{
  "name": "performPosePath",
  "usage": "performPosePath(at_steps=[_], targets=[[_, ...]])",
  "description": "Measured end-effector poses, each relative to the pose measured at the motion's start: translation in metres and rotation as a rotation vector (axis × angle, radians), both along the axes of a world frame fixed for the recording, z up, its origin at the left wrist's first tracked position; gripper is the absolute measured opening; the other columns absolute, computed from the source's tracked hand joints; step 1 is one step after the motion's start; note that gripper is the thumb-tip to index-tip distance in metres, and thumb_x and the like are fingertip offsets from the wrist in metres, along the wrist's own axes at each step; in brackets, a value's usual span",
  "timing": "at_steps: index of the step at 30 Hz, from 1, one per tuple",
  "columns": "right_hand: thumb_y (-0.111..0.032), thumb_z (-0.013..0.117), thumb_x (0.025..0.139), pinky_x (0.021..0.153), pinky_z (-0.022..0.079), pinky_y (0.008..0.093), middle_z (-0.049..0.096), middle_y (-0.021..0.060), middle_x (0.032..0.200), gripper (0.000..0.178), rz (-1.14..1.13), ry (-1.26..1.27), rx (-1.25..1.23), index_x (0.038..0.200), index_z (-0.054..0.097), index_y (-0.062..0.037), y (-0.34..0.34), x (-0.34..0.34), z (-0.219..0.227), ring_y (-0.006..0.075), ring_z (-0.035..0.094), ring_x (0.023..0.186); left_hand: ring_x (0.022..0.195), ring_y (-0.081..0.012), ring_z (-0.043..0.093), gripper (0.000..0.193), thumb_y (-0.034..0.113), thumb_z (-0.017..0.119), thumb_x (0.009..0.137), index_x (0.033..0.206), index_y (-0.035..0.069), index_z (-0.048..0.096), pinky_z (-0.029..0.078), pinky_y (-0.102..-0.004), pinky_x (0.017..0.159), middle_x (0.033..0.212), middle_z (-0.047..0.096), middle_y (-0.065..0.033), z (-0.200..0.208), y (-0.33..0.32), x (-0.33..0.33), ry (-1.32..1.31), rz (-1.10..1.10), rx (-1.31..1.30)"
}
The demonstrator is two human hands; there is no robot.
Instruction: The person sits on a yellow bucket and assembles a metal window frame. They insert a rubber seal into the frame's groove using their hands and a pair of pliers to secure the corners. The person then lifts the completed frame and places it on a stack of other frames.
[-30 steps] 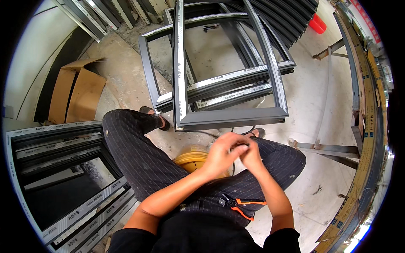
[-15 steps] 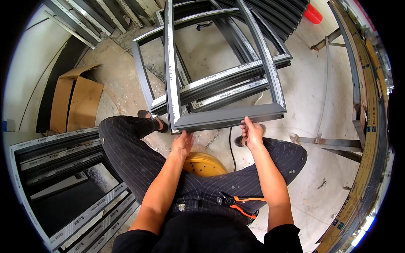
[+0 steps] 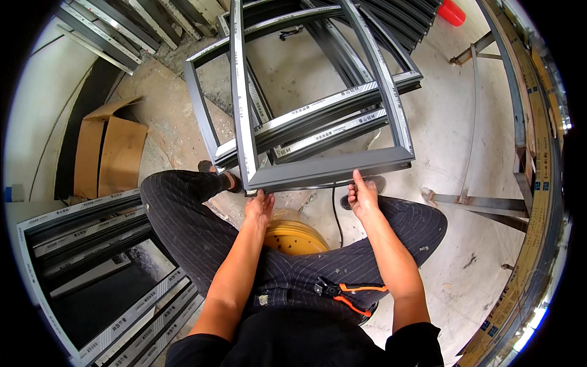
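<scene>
A dark grey metal frame (image 3: 330, 167) with pale printed film on its side bars lies tilted in front of me, on top of other similar frames (image 3: 324, 110). My left hand (image 3: 259, 208) grips its near bar close to the left corner, fingers partly hidden beneath. Further right along that bar, my right hand (image 3: 364, 194) pinches the edge, its thumb up against the outer face. Below and between the hands, a yellow round tub (image 3: 295, 237) holds several small dark bits. Pliers with orange handles (image 3: 350, 289) rest across my lap.
More frames (image 3: 101, 275) are stacked at my left, near an opened cardboard box (image 3: 110, 150). Dark bars (image 3: 397, 24) and a red object (image 3: 451, 14) lie at the far side. A metal stand (image 3: 480, 205) and long rack (image 3: 538, 183) line the right. A black cable (image 3: 336, 214) crosses the floor.
The upper frame's near left corner has shifted slightly left and toward me, with my left hand moving along with it. My right hand stays almost in place on the bar.
</scene>
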State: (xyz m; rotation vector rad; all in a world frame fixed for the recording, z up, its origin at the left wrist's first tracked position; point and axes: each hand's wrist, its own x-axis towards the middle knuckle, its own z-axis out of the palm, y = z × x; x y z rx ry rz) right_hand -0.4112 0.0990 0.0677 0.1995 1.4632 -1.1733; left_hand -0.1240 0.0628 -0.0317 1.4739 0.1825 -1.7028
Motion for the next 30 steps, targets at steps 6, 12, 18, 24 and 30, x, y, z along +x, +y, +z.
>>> performPosePath(at_steps=[6, 12, 18, 24, 30], targets=[[-0.035, 0.071, 0.076, 0.04, 0.039, 0.0171, 0.054, 0.0008, 0.062, 0.034, -0.064, -0.001, -0.021, 0.078, 0.05, -0.0099, 0.002, 0.001, -0.009, 0.0074, 0.047, 0.047, 0.084, -0.024, 0.059, 0.02, 0.007, 0.056, 0.088, 0.104, 0.005, 0.045, 0.051, -0.0351, 0.076, 0.093, 0.059, -0.0084, 0.009, 0.004, -0.011, 0.142, -0.056, -0.05], [-0.037, 0.071, 0.076, 0.04, 0.04, 0.0174, 0.055, 0.0013, 0.062, 0.035, -0.056, -0.008, 0.001, 0.076, 0.051, -0.0086, 0.008, 0.0, -0.014, 0.0078, 0.047, 0.046, 0.085, -0.0231, 0.058, 0.013, 0.008, 0.057, 0.087, 0.099, 0.005, 0.054, 0.05, -0.0355, 0.079, 0.094, 0.058, -0.0072, 0.002, -0.003, -0.014, 0.077, -0.142, -0.037], [-0.034, 0.071, 0.077, 0.043, 0.042, 0.018, 0.056, 0.0017, 0.064, 0.031, -0.162, -0.054, -0.072, 0.077, 0.053, -0.0078, 0.008, -0.005, -0.017, 0.0088, 0.05, 0.05, 0.084, -0.0206, 0.058, 0.009, 0.011, 0.055, 0.089, 0.096, 0.006, 0.056, 0.05, -0.0331, 0.079, 0.091, 0.059, -0.0061, 0.024, 0.001, -0.032, 0.238, -0.208, -0.042], [-0.014, 0.069, 0.079, 0.051, 0.05, 0.0197, 0.06, 0.0056, 0.072, 0.018, -0.177, -0.085, -0.169, 0.084, 0.055, -0.0034, 0.011, -0.007, -0.02, 0.0124, 0.057, 0.058, 0.091, -0.0214, 0.058, 0.011, 0.011, 0.055, 0.089, 0.099, 0.007, 0.056, 0.05, -0.0316, 0.079, 0.095, 0.059, -0.0068, 0.002, -0.007, -0.042, 0.093, -0.189, 0.029], [-0.004, 0.064, 0.08, 0.057, 0.053, 0.0219, 0.061, 0.0086, 0.077, 0.012, -0.189, -0.038, -0.169, 0.086, 0.054, -0.0002, 0.01, -0.009, -0.024, 0.0147, 0.06, 0.065, 0.097, -0.0226, 0.057, 0.013, 0.01, 0.054, 0.089, 0.1, 0.004, 0.055, 0.05, -0.0326, 0.084, 0.1, 0.059, -0.0092, 0.02, -0.002, -0.06, 0.274, -0.257, 0.018]])
